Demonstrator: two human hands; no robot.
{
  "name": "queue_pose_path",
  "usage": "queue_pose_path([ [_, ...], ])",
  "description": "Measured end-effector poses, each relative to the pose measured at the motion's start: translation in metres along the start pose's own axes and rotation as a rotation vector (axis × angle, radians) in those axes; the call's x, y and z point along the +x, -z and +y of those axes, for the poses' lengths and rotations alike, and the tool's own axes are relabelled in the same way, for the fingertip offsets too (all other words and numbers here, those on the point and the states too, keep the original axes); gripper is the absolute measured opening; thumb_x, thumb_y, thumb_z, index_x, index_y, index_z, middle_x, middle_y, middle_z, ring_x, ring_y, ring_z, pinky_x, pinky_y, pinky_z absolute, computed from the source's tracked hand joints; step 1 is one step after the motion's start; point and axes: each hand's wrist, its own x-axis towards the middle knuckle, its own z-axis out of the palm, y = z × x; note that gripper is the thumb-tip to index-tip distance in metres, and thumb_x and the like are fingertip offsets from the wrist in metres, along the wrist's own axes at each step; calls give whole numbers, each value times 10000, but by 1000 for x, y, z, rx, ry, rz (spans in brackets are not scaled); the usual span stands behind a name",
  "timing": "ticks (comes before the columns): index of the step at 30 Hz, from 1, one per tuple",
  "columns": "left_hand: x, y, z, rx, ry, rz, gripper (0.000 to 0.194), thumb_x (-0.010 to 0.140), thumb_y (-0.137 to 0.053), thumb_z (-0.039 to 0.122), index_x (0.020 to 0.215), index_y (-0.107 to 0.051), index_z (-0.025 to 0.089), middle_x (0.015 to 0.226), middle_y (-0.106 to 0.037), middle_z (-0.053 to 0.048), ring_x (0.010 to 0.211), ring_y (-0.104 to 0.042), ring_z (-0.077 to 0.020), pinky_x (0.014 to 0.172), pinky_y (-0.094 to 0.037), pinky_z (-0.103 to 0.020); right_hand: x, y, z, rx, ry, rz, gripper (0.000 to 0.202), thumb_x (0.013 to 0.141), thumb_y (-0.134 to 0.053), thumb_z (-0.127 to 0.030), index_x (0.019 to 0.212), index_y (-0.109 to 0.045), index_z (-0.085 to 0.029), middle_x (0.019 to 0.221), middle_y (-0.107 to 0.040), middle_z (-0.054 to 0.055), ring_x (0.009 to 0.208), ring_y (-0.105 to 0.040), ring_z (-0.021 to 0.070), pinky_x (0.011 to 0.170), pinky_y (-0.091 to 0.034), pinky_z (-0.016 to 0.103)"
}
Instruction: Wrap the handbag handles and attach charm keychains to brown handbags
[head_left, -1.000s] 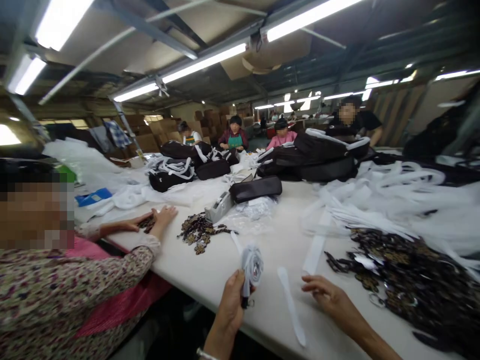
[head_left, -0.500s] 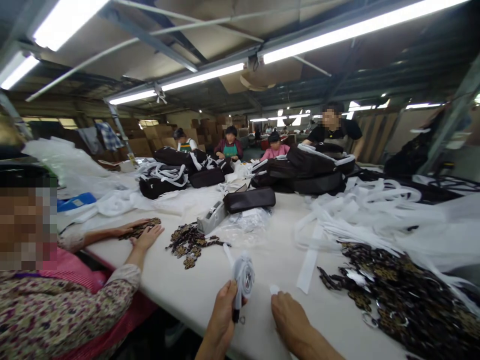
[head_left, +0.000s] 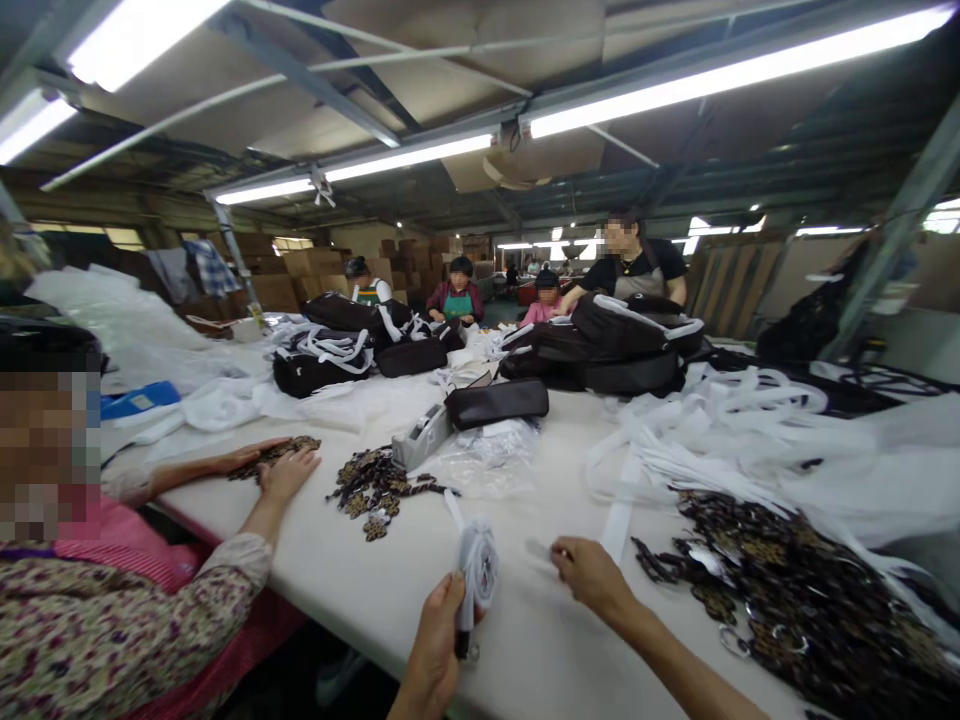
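My left hand (head_left: 437,632) is closed round a coil of strap wrapped in white (head_left: 477,572), held upright above the table. A dark end with a small metal ring pokes out below the fingers. To its right, my right hand (head_left: 589,572) is pinched at the fingertips on a small whitish piece (head_left: 538,548), smeared by motion. The tail of a white strip (head_left: 619,515) lies just beyond that hand. Right of my forearm spreads a large heap of dark chains with brown flower-shaped pieces and metal rings (head_left: 810,610).
A co-worker's hands (head_left: 289,468) rest on flower-chain pieces at left. A smaller chain pile (head_left: 371,485), a grey dispenser (head_left: 420,437) and a black pouch (head_left: 499,402) lie ahead. Black bags (head_left: 600,350) and white strips (head_left: 720,430) are heaped beyond; several people stand behind.
My right hand has lifted up and to the right with the whitish piece. My left hand has shifted slightly left with the coil. At the back, the person in black has leaned left.
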Motion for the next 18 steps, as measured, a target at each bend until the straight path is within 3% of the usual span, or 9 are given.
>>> queue_pose_path([
  [4,-7,4,1,17,8,-6,584,576,-833,579,896,-687,113,786,-678,-43,646,-565,-109,585,-488,-216,55,26,-37,168,-68,76,176,844,-504,-214,768,-647,-146,712,-705,51,465,-551,93,496,-382,212],
  [6,-6,4,7,21,3,17,596,562,-837,589,891,-688,115,801,-681,-47,646,-557,-110,610,-500,-231,63,30,-51,231,-72,65,155,826,-523,-240,771,-629,-141,736,-708,63,454,-521,79,451,-349,197],
  [9,-4,3,12,38,-32,56,604,566,-826,606,897,-686,121,809,-677,-43,652,-549,-109,639,-498,-238,40,19,-55,313,-44,-79,156,793,-564,-294,754,-622,-154,674,-690,32,399,-433,63,389,-277,192],
  [12,-4,-3,10,78,-57,43,575,635,-778,615,925,-672,129,789,-656,-31,643,-529,-103,620,-456,-217,-1,-6,-40,397,-24,-243,177,780,-577,-330,734,-617,-164,596,-653,-1,373,-362,62,376,-245,202],
  [14,-6,-10,4,117,-60,-12,534,697,-727,618,914,-653,135,738,-618,-13,637,-513,-104,605,-424,-210,-22,-21,-26,400,32,-211,209,793,-581,-352,708,-627,-166,592,-642,-3,427,-418,81,428,-309,212],
  [18,-10,-28,-9,267,-60,-156,505,776,-629,632,915,-609,146,703,-554,5,630,-483,-112,583,-380,-218,-39,-38,-9,347,80,-10,322,828,-571,-450,675,-657,-180,600,-630,5,604,-561,148,600,-415,243],
])
